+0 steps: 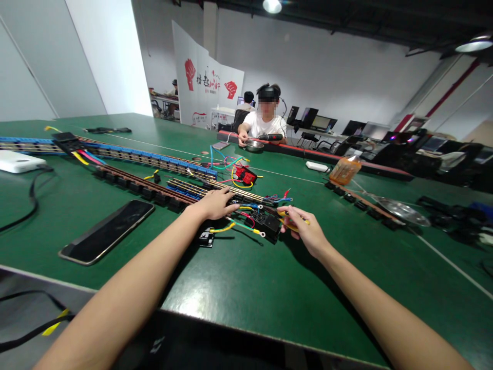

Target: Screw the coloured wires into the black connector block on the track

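Observation:
My left hand [213, 204] lies flat, fingers spread, on the end of a long rail assembly with brass-coloured conductor strips. My right hand [306, 231] is closed around a yellow-handled tool [284, 213]; its exact kind is hard to make out. The tool's front end reaches to a black block [265, 224] at the rail's end, between my hands. Coloured wires with ring terminals stick out around this block, among them a green-yellow wire [242, 226]. A small black part with a yellow wire [207, 237] sits below my left hand.
A smartphone [108, 232] lies at the left, near the blue-backed rail [150, 163]. A red part with wires [245, 176] sits behind my hands. To the right are an orange bottle [345, 170], a short rail piece [362, 203] and a metal dish [402, 209]. A co-worker [265, 123] sits opposite.

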`<state>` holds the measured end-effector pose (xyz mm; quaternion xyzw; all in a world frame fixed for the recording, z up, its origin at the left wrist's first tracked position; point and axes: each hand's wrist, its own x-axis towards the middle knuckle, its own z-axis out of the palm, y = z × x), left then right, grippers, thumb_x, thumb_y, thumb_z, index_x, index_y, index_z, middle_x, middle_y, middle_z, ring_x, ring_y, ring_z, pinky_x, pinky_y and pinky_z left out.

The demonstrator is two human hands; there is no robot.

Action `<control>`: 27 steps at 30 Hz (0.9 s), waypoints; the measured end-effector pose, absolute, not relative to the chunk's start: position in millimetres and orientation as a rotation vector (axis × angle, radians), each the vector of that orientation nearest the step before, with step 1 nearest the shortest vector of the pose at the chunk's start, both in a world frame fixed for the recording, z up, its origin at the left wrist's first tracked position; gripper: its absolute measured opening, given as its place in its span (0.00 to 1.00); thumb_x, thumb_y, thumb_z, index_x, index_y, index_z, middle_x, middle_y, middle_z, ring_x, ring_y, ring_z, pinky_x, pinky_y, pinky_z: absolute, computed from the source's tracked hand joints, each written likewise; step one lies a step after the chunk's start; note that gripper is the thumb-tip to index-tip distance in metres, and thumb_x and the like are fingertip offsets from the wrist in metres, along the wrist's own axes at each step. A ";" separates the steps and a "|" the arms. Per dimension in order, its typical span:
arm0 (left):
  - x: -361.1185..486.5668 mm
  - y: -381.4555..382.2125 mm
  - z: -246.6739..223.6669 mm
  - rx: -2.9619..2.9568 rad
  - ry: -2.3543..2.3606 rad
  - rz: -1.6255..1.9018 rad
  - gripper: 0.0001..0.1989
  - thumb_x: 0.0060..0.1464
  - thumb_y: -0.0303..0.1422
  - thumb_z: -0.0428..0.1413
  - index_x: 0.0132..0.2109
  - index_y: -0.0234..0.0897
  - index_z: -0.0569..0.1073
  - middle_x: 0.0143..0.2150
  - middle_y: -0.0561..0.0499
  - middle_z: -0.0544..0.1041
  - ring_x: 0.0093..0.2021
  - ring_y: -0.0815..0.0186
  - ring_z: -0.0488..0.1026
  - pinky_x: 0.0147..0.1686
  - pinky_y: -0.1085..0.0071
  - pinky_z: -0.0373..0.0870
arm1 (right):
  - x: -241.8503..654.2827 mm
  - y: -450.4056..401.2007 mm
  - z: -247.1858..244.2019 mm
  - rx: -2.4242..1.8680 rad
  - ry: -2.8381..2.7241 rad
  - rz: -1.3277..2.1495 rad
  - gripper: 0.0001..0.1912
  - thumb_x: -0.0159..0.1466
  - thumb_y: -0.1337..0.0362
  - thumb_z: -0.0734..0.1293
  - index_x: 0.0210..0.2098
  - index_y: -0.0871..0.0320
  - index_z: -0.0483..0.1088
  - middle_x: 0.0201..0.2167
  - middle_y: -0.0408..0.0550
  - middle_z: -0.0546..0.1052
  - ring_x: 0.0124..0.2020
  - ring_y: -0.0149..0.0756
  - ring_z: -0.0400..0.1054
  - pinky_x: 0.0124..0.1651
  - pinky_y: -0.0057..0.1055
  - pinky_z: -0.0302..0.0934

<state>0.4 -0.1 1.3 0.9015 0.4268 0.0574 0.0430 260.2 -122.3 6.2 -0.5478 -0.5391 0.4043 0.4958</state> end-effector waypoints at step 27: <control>-0.8 -1.2 0.8 2.757 1.318 0.183 0.33 0.63 0.53 0.40 0.65 0.37 0.62 0.71 0.39 0.55 0.67 0.49 0.58 0.62 0.56 0.56 | 282.0 -120.8 33.0 -1.253 -1.071 1.174 0.26 0.62 0.41 0.63 0.48 0.53 0.71 0.33 0.48 0.73 0.26 0.33 0.68 0.17 0.22 0.50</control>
